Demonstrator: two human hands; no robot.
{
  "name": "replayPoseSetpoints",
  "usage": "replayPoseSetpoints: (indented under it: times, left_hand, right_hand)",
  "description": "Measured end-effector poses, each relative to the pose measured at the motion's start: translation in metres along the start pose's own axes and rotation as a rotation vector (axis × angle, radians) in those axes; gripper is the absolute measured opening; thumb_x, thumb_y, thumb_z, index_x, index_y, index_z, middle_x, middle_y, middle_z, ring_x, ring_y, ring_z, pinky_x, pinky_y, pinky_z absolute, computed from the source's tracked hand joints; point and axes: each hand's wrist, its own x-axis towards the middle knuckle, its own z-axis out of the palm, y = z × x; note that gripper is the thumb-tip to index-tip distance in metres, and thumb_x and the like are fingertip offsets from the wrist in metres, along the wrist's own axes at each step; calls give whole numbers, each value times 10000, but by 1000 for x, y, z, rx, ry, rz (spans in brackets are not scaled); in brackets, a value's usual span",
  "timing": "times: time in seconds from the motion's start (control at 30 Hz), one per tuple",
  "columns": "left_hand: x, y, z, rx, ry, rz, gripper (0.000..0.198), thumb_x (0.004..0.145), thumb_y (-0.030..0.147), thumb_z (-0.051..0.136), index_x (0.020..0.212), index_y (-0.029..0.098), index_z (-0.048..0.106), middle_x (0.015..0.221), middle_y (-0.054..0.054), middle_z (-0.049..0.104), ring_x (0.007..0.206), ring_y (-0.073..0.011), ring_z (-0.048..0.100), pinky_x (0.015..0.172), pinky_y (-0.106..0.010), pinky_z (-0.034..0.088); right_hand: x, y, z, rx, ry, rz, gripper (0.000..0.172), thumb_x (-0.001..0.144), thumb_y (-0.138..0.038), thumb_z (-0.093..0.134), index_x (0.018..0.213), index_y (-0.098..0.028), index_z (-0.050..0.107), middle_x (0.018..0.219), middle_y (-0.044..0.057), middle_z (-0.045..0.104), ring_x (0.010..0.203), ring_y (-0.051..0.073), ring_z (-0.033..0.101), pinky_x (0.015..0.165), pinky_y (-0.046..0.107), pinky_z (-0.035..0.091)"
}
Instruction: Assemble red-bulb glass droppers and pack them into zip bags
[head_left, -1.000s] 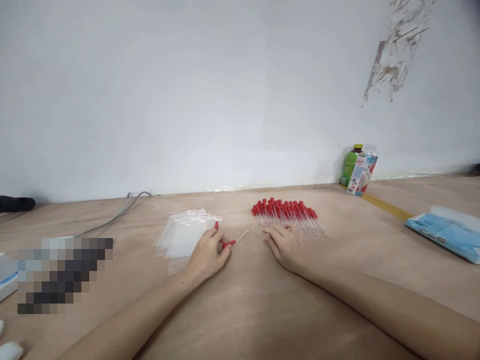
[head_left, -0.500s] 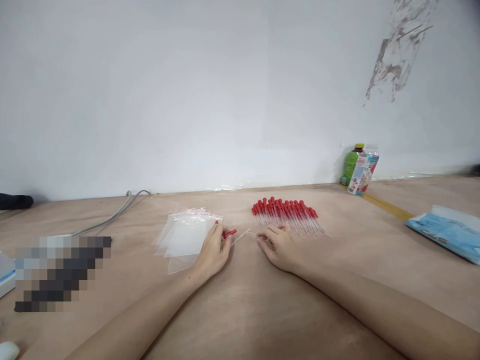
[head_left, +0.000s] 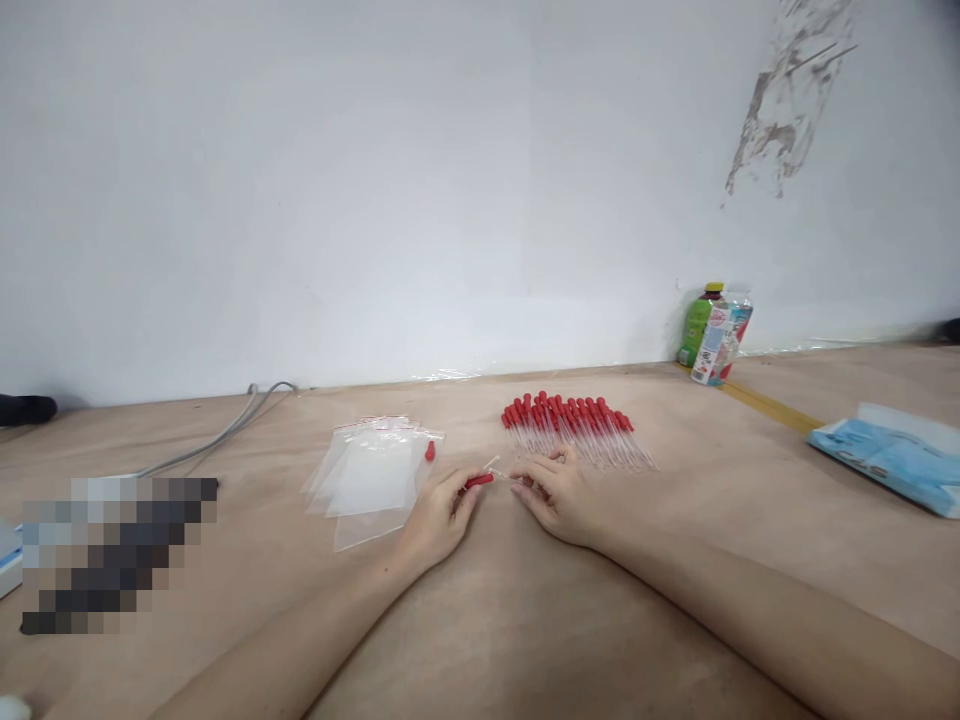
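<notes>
Our left hand [head_left: 441,517], the nearer one, pinches a red bulb [head_left: 480,480] at its two o'clock, long axis toward three, while our right hand [head_left: 559,500] pinches a thin tube [head_left: 504,476] pointing nine o'clock (whether they touch, we cannot tell).

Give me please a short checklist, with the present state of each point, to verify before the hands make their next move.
1. Left hand has hold of a red top: ok.
2. Right hand has hold of a thin pale tube: ok.
3. Tube fitted into the held top: cannot tell, too small.
4. Plastic bags lying flat: ok.
5. Loose red top well away from the bags: not ok, it lies at their right edge.
</notes>
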Motion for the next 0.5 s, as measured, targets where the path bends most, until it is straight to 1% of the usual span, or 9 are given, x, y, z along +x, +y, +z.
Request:
replayPoseSetpoints:
  times: [0.13, 0.27, 0.5]
  left_hand:
    - [-1, -1, 0, 1, -1, -13, 213, 864, 226, 401, 1005, 210, 560, 968, -27, 618, 902, -175, 553, 798, -299, 437]
    - [-1, -2, 1, -2, 9, -24, 212, 869, 226, 393, 1013, 203, 546, 960, -28, 617, 871, -169, 557, 763, -290, 445]
    - [-1, -3, 2, -38, 36, -3, 179, 859, 240, 429, 979, 193, 553, 925, -29, 625, 844, -165, 566, 739, -283, 453]
  right_hand:
    - [0, -2, -3, -8, -17, -9, 189, 841, -240, 392, 900, -187, 563, 763, 20, 612, 679, 115, 527, 790, 311, 252]
    - [0, -3, -5, -4, 4, -3, 182, 839, -233, 394, 887, -184, 563, 754, 16, 609, 663, 110, 524, 788, 312, 252]
    - [0, -1, -3, 52, -24, -64, 161, 835, -231, 418, 872, -179, 566, 734, 13, 604, 649, 112, 511, 769, 320, 263]
